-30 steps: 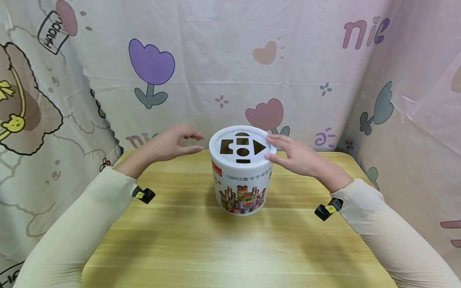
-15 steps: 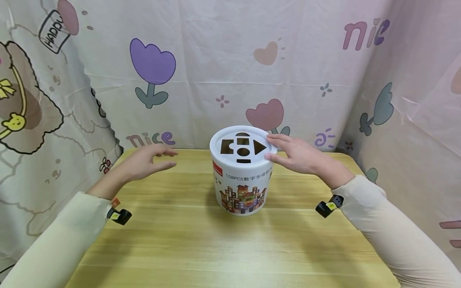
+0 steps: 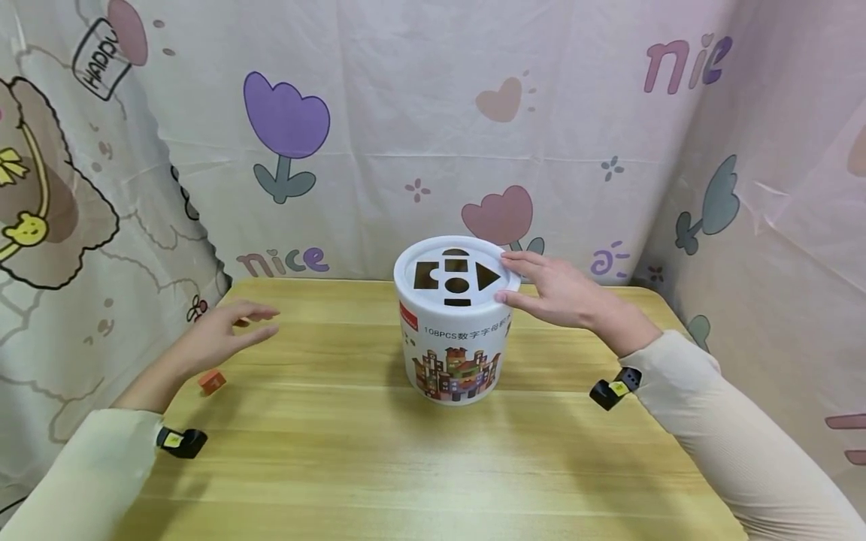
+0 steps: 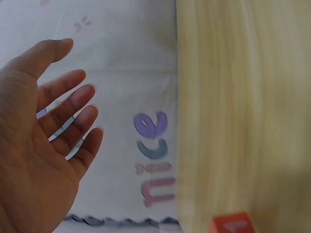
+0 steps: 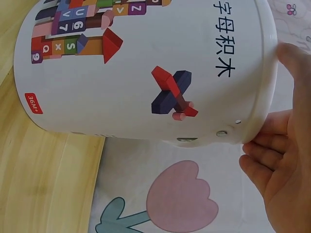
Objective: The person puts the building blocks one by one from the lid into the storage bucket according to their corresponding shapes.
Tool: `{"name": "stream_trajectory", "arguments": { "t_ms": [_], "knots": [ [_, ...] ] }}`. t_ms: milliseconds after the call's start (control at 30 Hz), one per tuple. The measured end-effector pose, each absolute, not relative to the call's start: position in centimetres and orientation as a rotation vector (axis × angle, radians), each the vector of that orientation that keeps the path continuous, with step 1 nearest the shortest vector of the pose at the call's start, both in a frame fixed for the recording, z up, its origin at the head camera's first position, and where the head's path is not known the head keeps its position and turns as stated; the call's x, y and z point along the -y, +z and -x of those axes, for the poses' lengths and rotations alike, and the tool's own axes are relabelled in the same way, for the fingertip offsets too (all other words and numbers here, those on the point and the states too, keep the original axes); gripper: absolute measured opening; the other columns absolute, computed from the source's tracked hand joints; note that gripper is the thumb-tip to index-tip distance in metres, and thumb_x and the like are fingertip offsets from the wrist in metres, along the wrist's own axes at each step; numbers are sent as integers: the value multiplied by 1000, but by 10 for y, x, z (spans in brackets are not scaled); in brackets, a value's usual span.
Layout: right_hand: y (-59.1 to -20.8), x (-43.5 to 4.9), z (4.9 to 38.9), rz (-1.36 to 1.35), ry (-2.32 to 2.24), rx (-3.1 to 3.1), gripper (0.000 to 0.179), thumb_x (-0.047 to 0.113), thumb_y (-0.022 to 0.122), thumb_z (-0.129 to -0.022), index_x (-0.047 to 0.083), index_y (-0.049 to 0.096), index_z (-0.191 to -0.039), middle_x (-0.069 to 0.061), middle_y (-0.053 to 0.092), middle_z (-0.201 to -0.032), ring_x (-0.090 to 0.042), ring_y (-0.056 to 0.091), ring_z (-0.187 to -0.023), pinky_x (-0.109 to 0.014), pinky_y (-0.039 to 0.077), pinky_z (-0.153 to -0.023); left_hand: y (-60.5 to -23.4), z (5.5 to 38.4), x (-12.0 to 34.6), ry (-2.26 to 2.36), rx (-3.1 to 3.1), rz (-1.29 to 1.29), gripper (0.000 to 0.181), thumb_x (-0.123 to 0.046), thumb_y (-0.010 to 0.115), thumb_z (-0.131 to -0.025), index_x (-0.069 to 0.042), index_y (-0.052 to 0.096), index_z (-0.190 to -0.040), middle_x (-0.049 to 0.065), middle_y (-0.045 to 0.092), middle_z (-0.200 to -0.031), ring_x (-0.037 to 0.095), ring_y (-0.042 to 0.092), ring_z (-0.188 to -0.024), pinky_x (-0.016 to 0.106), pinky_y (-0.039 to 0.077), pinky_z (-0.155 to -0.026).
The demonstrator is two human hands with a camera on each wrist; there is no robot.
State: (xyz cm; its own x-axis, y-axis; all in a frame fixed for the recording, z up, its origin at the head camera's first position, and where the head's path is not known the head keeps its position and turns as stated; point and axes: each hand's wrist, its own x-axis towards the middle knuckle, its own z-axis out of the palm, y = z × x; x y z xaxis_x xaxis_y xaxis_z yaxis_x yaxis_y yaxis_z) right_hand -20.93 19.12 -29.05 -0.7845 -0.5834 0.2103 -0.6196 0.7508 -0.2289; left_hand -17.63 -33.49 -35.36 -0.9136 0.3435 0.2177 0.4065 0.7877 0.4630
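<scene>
A white cylindrical bucket of toy blocks [image 3: 453, 330] stands upright on the table, its lid [image 3: 433, 300] pierced with shaped holes. My right hand [image 3: 558, 293] rests on the right edge of the lid, thumb and fingertips touching the rim. In the right wrist view that hand [image 5: 286, 160] meets the rim [image 5: 267, 73]. My left hand [image 3: 219, 334] is in the air over the table's left side, holding nothing, fingers loosely bent. Below it lies a small orange-red block [image 3: 212, 382], bearing a light mark; the block [image 4: 232, 224] shows at the bottom of the left wrist view.
The wooden table [image 3: 379, 466] has its back edge against a printed curtain [image 3: 399, 90], which also hangs on both sides. Black wrist cameras sit at the left cuff [image 3: 181, 442] and the right cuff [image 3: 616, 388].
My left hand has moved away from the bucket, leftward and toward me, bringing the orange-red block into full view. My right hand stays on the lid, and the bucket has not moved.
</scene>
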Motion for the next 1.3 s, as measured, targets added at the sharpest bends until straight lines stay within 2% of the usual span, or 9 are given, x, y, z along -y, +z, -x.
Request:
{"name": "stream_trajectory", "arguments": {
  "t_ms": [233,500,700,900,967,1033,1133,1233,1300],
  "knots": [
    [-292,-192,209,-967,462,2818,79,62,49,-95,7,36,-151,-11,33,-156,-40,35,-137,-58,30,-110,-377,167,361,-768,2865,509,45,-29,64,-97,3,60,-128,25,58,-128,40,52,-111,53,45,-87],
    [-293,-190,209,-973,465,2803,78,60,49,-95,7,37,-151,-11,34,-155,-38,35,-138,-57,31,-110,-403,155,392,-790,2858,401,46,-26,67,-95,5,58,-128,26,59,-125,34,53,-106,24,43,-78],
    [-293,-191,209,-960,480,2801,76,58,52,-95,7,38,-151,-12,35,-154,-39,36,-137,-57,31,-110,-418,154,411,-780,2876,338,50,-25,67,-95,7,54,-131,29,57,-124,41,52,-108,28,41,-77],
    [-293,-191,209,-952,481,2796,76,58,53,-95,7,39,-150,-12,36,-154,-39,37,-136,-57,32,-109,-429,155,425,-780,2925,302,59,-27,67,-94,12,48,-135,35,53,-126,48,51,-107,48,46,-81],
    [-293,-191,209,-953,483,2793,76,57,53,-95,7,39,-150,-12,36,-154,-39,37,-136,-57,32,-109,-431,155,429,-782,2949,284,62,-28,67,-94,12,46,-136,36,52,-127,48,51,-107,49,47,-80],
    [-293,-191,208,-957,485,2791,76,57,53,-95,7,39,-150,-12,36,-154,-39,37,-136,-56,32,-110,-434,154,432,-775,2969,263,62,-29,68,-94,12,46,-136,35,53,-127,47,53,-105,41,47,-78],
    [-293,-191,208,-956,488,2791,75,56,53,-95,7,39,-150,-12,36,-154,-39,37,-137,-56,31,-110,-438,154,434,-773,2975,245,60,-30,69,-93,10,49,-134,32,57,-123,39,57,-102,28,46,-75],
    [-293,-191,208,-954,489,2794,76,57,53,-95,7,39,-150,-12,35,-154,-38,36,-137,-56,31,-110,-442,154,435,-782,2967,246,57,-29,69,-93,9,52,-132,25,63,-114,16,60,-93,20,45,-71],
    [-293,-191,208,-951,489,2796,76,57,53,-95,7,39,-150,-11,35,-154,-38,36,-137,-56,31,-110,-444,154,435,-790,2970,246,54,-29,69,-93,8,54,-130,21,65,-110,1,56,-88,17,44,-68]
  ]
}}
